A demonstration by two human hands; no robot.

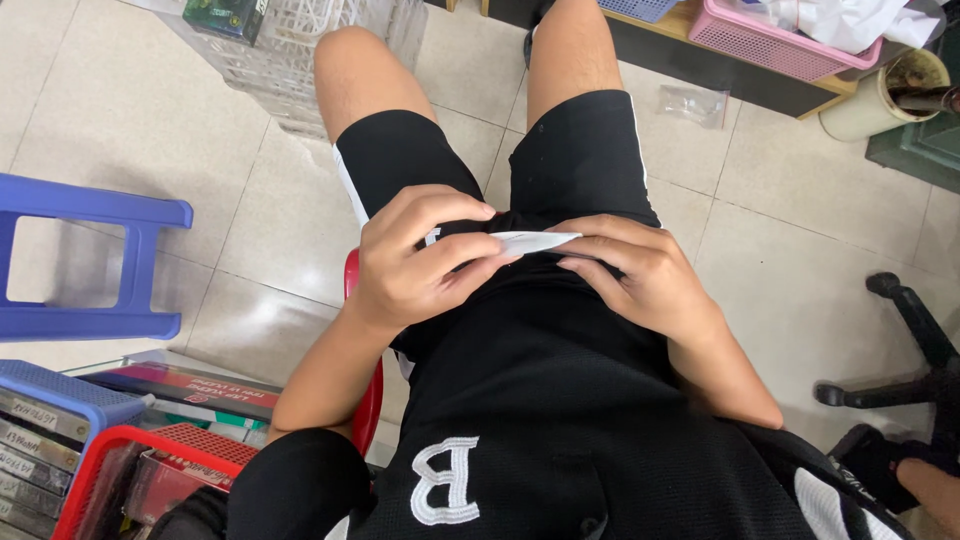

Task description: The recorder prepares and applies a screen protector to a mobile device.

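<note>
Over the lap: both hands hold a small white strip.

Between the two thighs, we hold the white strip [535,241] flat and level above the black shorts [580,150]. Our left hand [415,260] has its grip closed on the strip's left end, thumb on top and fingers curled beneath. Our right hand [635,270] closes lightly on the pointed right end, fingertips [570,264] under the edge. We cannot tell what the strip is made of. To do this handling well, in our judgement, we keep even tension from both ends, press with the pads and not the nails, and keep the strip clear of the fabric. A blue stool [90,260] stands on the tiled floor [270,210] well to the left; a red basket [150,470] sits near the left elbow.
</note>
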